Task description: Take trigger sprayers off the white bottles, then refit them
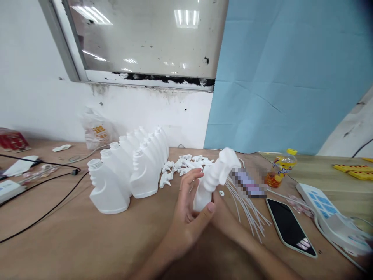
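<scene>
A white spray bottle (205, 190) with a white trigger sprayer (229, 162) on its neck is held up, tilted, above the table. My left hand (186, 212) is closed around the bottle body, thumb on the near side and fingers along the left. My right hand (220, 210) is behind the bottle at its right; its fingers are hidden by the bottle and my left thumb. Beyond my hands lies a pile of loose white trigger sprayers (182, 165). Thin white tubes (244, 208) fan out on the table to the right.
Uncapped white bottles (109, 190) stand in two rows at left, near a plastic bag (94, 130). Black cables (58, 210) cross the far left. On the right are a phone (291, 227), a yellow-capped drink bottle (281, 169) and a white power strip (329, 214).
</scene>
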Demonstrator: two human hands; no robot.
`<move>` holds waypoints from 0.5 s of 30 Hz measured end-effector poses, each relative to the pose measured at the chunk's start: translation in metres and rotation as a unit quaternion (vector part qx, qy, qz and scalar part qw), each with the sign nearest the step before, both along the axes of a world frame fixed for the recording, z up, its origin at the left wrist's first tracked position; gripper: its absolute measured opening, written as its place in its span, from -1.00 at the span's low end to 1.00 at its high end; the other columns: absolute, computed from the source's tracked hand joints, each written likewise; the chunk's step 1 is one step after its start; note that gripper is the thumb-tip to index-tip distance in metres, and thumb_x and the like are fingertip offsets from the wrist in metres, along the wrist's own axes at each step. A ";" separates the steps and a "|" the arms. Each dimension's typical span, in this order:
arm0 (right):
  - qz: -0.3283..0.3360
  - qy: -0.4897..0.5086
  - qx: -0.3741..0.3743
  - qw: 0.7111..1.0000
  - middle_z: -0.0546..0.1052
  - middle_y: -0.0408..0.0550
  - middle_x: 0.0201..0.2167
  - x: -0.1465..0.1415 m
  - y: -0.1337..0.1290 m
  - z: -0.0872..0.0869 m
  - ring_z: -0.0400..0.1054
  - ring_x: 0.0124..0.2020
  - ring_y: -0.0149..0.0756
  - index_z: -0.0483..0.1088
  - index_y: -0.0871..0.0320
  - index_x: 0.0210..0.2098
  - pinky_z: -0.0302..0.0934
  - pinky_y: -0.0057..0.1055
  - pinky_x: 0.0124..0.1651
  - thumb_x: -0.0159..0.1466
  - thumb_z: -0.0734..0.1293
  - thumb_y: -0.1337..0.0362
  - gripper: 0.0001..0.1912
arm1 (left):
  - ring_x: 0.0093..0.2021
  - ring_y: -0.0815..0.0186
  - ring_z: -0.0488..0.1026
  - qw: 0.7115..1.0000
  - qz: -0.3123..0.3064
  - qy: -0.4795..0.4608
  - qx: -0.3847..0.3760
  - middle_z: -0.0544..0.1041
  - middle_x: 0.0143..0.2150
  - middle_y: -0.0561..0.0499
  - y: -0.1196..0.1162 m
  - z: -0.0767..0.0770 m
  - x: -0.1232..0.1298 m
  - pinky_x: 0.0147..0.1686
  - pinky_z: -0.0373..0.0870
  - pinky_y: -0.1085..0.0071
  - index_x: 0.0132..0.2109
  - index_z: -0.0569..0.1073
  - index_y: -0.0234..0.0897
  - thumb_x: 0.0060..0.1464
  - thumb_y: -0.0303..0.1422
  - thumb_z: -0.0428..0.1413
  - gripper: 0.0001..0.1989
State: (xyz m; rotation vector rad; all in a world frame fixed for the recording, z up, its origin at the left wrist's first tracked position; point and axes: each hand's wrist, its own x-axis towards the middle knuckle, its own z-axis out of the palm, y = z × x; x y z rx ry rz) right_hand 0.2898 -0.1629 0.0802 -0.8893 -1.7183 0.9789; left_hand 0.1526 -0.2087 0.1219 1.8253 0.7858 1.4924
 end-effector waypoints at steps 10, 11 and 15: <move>-0.414 -0.060 0.105 0.902 0.43 0.10 -0.10 0.149 0.214 -0.014 0.24 0.04 0.07 0.38 0.17 -0.07 0.14 -0.09 0.11 -0.05 0.35 0.13 -0.46 | 0.23 0.08 0.26 0.881 0.418 0.162 0.150 0.29 0.16 -0.16 0.028 -0.020 -0.101 0.24 0.23 -0.01 0.07 0.32 -0.17 0.22 -0.42 0.05 -0.72; -0.404 -0.063 0.107 0.906 0.46 0.10 -0.14 0.156 0.229 -0.019 0.28 -0.02 0.04 0.39 0.19 -0.10 0.17 -0.10 0.07 -0.03 0.32 0.12 -0.49 | 0.21 0.07 0.28 0.869 0.436 0.171 0.160 0.30 0.15 -0.15 0.026 -0.020 -0.110 0.22 0.25 -0.01 0.06 0.32 -0.17 0.21 -0.42 0.06 -0.72; -0.393 -0.061 0.120 0.910 0.49 0.15 -0.10 0.163 0.265 -0.037 0.33 -0.08 0.00 0.36 0.24 -0.03 0.20 -0.13 0.05 0.00 0.28 0.08 -0.42 | 0.23 -0.03 0.25 0.798 0.533 0.202 0.196 0.31 0.17 -0.17 0.013 -0.030 -0.144 0.24 0.16 -0.15 0.12 0.30 -0.15 0.14 -0.39 0.16 -0.59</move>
